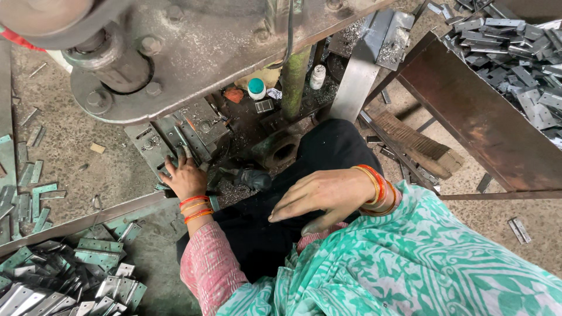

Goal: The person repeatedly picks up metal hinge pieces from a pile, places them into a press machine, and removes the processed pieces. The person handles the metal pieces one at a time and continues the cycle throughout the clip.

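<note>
Head view, only one. Left hand (184, 175) sits centre-left of frame, palm down, fingers spread and stretched up-left onto the press bed (175, 137). Fingertips touch a small flat metal piece (170, 169) at the bed's lower edge; can't tell if it's pinched or just pressed. Piece lies right under/ahead of the fingers, long axis approx. running up-right along the bed. Orange bangles on that wrist.

Right hand (325, 196) is centre frame, hovering over the black-clad lap, fingers loose, slightly curled, holding nothing. It's well apart from the piece, so left hand is much nearer.

Lower left: heap of flat hinge plates (70, 275) w/ holes, near the left elbow. Upper right: second pile of plates (515, 58) behind a rusty sloped tray (480, 123). Small teal-capped bottle (256, 89) stands upper centre by the machine column.
</note>
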Demonstrator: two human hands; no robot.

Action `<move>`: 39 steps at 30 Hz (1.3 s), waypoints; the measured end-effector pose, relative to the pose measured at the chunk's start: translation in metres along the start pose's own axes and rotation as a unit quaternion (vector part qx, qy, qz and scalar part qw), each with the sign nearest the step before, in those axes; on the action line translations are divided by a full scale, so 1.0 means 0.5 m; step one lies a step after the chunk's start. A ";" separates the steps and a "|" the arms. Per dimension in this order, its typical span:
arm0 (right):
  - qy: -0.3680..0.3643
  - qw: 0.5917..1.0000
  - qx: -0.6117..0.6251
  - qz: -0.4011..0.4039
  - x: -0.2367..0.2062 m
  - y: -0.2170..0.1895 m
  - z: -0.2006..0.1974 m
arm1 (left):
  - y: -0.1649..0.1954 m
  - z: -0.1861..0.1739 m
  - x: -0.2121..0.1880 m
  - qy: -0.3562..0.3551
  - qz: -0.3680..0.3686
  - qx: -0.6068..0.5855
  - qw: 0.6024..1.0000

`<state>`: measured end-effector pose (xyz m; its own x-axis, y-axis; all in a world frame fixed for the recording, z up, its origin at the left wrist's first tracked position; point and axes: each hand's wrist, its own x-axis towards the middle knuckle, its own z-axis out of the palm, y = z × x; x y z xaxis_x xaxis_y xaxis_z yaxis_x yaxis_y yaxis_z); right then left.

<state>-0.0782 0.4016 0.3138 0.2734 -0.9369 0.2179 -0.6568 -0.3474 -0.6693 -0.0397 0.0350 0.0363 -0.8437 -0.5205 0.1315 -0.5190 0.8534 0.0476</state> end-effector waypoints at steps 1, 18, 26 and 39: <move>-0.001 1.000 0.002 -0.001 -0.001 0.000 0.002 | -0.001 0.001 0.000 0.003 0.001 -0.002 1.000; -0.022 0.998 -0.029 0.043 0.014 0.053 0.087 | 0.003 -0.009 -0.003 -0.015 -0.014 -0.014 1.000; -0.023 0.996 -0.050 0.075 0.017 0.080 0.098 | -0.002 0.012 0.003 0.026 0.004 0.019 0.999; -0.018 0.988 -0.087 0.124 0.024 0.114 0.136 | -0.005 0.023 0.003 0.012 -0.012 -0.022 1.000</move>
<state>-0.0647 0.3734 0.2297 0.1115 -0.9932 0.0348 -0.8164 -0.1115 -0.5666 -0.0414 0.0319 0.0251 -0.8274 -0.5402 0.1534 -0.5318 0.8415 0.0953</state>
